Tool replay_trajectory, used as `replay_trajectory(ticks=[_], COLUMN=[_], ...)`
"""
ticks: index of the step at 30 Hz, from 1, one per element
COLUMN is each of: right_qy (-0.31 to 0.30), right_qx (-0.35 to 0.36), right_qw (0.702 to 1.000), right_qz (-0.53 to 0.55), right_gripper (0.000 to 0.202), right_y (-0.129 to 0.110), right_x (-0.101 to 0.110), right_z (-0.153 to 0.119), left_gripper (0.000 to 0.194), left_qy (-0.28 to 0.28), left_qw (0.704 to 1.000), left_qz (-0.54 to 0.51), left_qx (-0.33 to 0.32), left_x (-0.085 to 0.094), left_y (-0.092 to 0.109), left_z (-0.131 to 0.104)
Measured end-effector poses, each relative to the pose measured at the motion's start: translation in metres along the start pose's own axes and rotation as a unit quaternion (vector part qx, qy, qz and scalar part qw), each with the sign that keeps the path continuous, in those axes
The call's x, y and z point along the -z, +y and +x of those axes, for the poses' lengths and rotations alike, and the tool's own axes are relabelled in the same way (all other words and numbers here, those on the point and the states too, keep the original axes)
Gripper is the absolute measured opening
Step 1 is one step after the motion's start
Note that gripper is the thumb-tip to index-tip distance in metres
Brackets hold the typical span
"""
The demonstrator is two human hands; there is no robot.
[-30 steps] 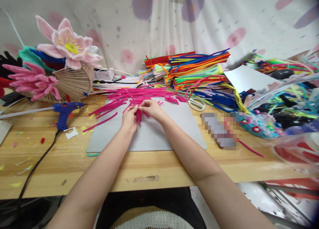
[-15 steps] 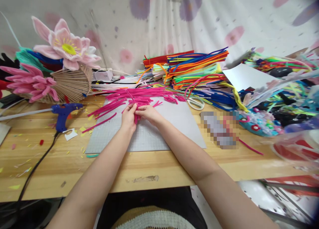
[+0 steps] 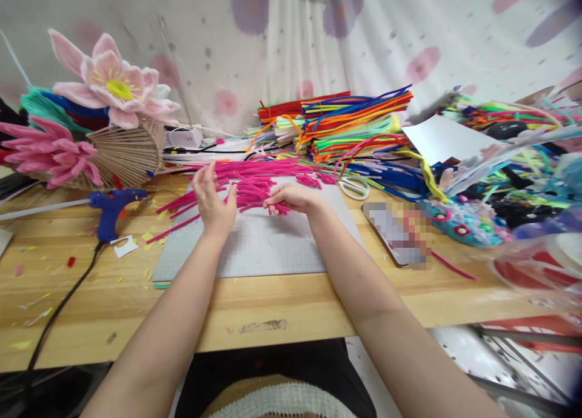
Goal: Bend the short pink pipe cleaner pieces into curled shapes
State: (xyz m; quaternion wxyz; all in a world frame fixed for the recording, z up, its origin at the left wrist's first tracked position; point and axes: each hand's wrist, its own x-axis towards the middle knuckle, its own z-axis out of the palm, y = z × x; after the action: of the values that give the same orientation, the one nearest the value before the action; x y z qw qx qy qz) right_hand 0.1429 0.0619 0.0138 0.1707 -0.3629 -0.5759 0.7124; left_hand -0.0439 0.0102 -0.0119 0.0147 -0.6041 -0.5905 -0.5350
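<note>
My left hand (image 3: 213,201) is raised over the left side of the pile, fingers apart and holding nothing. To its right, my right hand (image 3: 291,197) is closed in a pinch on a magenta pipe cleaner, whose length slants up to the left over the pile. Beneath and between the hands lie many magenta pipe cleaners (image 3: 254,186), bunched along the far part of a grey cutting mat (image 3: 273,248). A few folded magenta pieces (image 3: 309,180) rest just beyond my right hand.
A blue glue gun (image 3: 111,215) and fuzzy pink flowers (image 3: 119,89) are at the left. Scissors (image 3: 354,188) and a partly blurred phone (image 3: 386,236) lie right of the mat. Colourful pipe cleaner bundles (image 3: 354,124) are stacked behind. A clear tub (image 3: 536,263) stands far right.
My hands were together over the pile and have moved apart. The left one has opened and shifted left; the right one has moved right with a pipe cleaner in its fingers.
</note>
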Motion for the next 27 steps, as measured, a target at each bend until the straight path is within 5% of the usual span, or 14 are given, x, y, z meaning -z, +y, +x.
replay_trajectory(ticks=[4, 7, 11, 17, 21, 27], right_qy=[-0.009, 0.005, 0.07, 0.222, 0.291, 0.253], right_qx=[-0.008, 0.012, 0.052, 0.049, 0.106, 0.121], right_qw=[0.999, 1.0, 0.995, 0.97, 0.951, 0.959], right_qz=[-0.032, 0.009, 0.052, 0.092, 0.015, 0.051], right_gripper=[0.011, 0.008, 0.007, 0.01, 0.01, 0.005], right_y=[-0.003, -0.005, -0.004, 0.01, 0.024, 0.028], right_x=[0.005, 0.005, -0.001, -0.022, -0.031, -0.038], right_z=[-0.004, -0.007, -0.003, 0.022, 0.038, 0.041], left_gripper=[0.032, 0.029, 0.028, 0.019, 0.017, 0.022], left_qy=[-0.092, -0.161, -0.16, -0.181, -0.172, -0.226], left_qw=[0.991, 0.982, 0.985, 0.95, 0.957, 0.96], left_qz=[0.059, 0.078, 0.047, -0.159, -0.108, 0.028], left_qx=[-0.078, -0.052, 0.051, 0.199, 0.209, 0.165], left_x=[0.002, -0.001, -0.01, -0.029, -0.029, -0.02], left_y=[0.003, 0.002, 0.006, 0.008, 0.006, 0.022], left_z=[0.002, 0.001, -0.009, -0.022, -0.023, -0.023])
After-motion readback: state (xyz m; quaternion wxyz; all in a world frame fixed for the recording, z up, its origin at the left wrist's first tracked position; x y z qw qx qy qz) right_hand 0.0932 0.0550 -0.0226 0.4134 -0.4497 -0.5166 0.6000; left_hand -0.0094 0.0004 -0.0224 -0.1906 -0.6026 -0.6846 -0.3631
